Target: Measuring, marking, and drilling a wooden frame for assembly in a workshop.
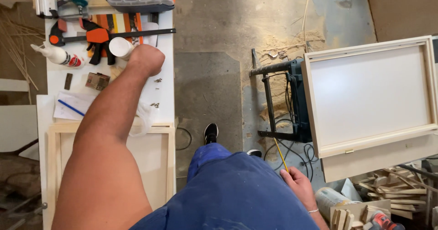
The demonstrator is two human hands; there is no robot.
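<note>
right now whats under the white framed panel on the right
Under the white framed panel: a blue machine on a black stand, cables and sawdust on the floor. The rest beneath is covered.

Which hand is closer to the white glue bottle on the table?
Left. The left hand is on the table just right of the glue bottle; the right hand hangs far away, holding a yellow pencil.

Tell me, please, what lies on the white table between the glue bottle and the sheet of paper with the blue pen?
In the head view, a small dark flat piece lies on the white table between the glue bottle and the paper.
</note>
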